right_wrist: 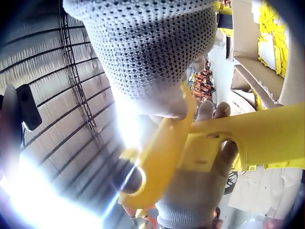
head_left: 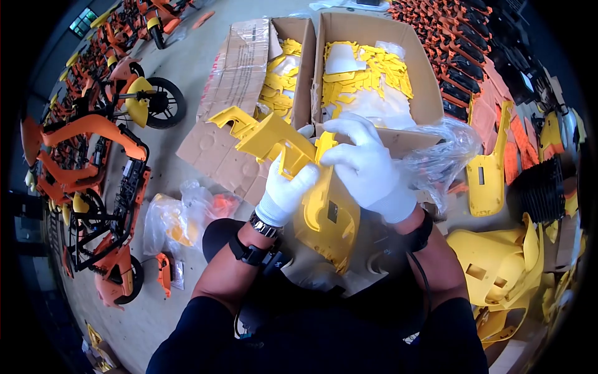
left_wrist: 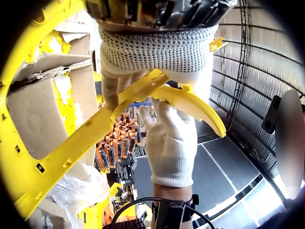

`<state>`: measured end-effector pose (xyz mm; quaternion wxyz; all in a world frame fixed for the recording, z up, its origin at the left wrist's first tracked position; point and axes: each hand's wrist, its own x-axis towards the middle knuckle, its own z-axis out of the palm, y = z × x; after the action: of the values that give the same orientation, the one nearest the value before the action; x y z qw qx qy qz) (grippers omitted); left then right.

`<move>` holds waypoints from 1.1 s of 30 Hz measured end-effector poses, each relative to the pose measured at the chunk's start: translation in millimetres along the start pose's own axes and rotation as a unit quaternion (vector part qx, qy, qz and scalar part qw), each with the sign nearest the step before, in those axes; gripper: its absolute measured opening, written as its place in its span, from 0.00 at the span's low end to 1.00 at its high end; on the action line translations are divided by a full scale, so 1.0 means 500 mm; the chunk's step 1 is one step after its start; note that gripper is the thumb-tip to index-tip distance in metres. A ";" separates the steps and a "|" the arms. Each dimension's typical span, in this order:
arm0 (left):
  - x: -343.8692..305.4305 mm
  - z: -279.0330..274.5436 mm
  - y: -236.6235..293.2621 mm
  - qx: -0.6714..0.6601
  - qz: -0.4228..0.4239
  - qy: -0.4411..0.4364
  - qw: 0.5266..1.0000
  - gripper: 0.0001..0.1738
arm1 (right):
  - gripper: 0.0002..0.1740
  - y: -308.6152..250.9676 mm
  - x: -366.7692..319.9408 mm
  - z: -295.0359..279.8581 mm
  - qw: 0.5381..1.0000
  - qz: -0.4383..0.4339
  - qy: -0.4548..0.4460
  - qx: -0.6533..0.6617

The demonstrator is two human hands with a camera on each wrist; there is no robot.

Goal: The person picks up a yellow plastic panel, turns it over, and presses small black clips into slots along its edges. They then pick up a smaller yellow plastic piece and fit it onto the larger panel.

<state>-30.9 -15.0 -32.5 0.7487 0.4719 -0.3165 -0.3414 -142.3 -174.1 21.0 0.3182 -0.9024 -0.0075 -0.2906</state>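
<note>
A large yellow plastic panel (head_left: pixel 333 234) with a forked upper end is held up in front of the body. My white-gloved left hand (head_left: pixel 286 190) grips it, thumb over the near side; its fingers partly show behind the panel in the right wrist view. A slimmer curved yellow trim piece (right_wrist: pixel 162 162), with a round notch at one end, lies against the panel. My gloved right hand (head_left: pixel 367 165) pinches that piece between thumb and fingers. In the left wrist view, the trim piece (left_wrist: pixel 195 105) overlaps the panel (left_wrist: pixel 71 148) between both hands.
Two cardboard boxes (head_left: pixel 316 68) of small yellow parts stand ahead, with clear plastic wrap (head_left: pixel 445 153) beside them. Yellow body panels (head_left: pixel 495 262) lie at right. Orange vehicle frames (head_left: pixel 93 134) line the left; a bagged part (head_left: pixel 180 221) lies on the floor.
</note>
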 end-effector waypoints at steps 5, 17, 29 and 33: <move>0.000 0.018 -0.008 -0.006 -0.003 0.014 1.000 0.43 | 0.19 -0.010 -0.005 0.044 0.987 0.081 0.088 0.105; 0.004 0.006 -0.012 -0.005 -0.010 0.080 0.997 0.32 | 0.30 -0.012 -0.037 0.032 0.956 0.150 -0.071 0.243; 0.020 -0.012 -0.007 -0.034 0.072 0.080 0.994 0.48 | 0.29 -0.013 -0.035 0.051 0.997 0.042 -0.003 0.061; 0.027 -0.009 0.009 -0.023 0.065 0.076 0.995 0.57 | 0.28 -0.010 -0.035 0.059 0.998 0.027 0.002 0.057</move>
<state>-18.8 -22.4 -28.0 0.8020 0.4574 -0.2806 -0.2623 -142.5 -150.2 -3.9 0.3770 -0.8819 0.0009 -0.2829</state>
